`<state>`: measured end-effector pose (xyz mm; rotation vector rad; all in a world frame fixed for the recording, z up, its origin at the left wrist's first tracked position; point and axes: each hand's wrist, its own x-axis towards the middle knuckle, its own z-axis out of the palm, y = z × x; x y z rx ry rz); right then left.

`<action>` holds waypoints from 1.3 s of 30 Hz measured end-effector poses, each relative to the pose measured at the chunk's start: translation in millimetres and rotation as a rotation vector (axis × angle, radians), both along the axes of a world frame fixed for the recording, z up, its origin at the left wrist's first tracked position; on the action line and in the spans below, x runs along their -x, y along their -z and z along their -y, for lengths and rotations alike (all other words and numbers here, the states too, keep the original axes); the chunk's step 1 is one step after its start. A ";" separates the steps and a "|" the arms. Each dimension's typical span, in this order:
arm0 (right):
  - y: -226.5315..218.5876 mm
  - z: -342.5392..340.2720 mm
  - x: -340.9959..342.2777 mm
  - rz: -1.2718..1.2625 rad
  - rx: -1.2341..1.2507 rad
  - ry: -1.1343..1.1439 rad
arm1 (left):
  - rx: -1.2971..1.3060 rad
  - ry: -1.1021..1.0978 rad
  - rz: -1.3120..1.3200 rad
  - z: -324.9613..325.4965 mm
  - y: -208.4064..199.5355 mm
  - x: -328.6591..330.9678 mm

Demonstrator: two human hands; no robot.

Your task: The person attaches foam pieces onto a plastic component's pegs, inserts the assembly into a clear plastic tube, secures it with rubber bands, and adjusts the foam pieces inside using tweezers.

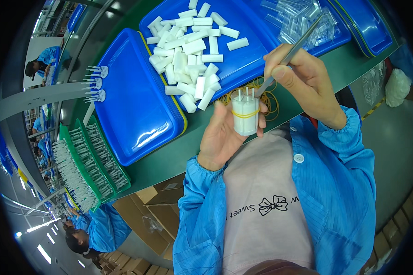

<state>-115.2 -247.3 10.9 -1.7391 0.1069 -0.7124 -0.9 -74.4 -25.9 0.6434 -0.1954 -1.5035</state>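
My left hand [220, 136] holds a small clear cup-like holder with white pieces inside [246, 124], its fingers wrapped behind it. A yellow rubber band [244, 114] goes round its middle, and a few thin white pins stick up from its top. My right hand [305, 80] is closed on metal tweezers [298, 46], which slant from the upper right down to the holder's upper edge. Their tips are close to the pins; whether they touch anything I cannot tell. Loose yellow rubber bands [271, 104] lie on the green table just behind the holder.
A blue tray [248, 55] beyond my hands bears a heap of white blocks [188, 50]. Clear plastic pieces [303, 23] fill its right-hand neighbour. To the left are stacked blue trays [133, 101] and green racks [85, 156] of thin pins. Cardboard boxes [147, 211] stand below the table edge.
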 end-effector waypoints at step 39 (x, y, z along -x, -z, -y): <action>3.7 -10.4 4.5 -0.133 -0.243 -0.135 | 0.023 0.073 0.011 -1.8 1.0 8.1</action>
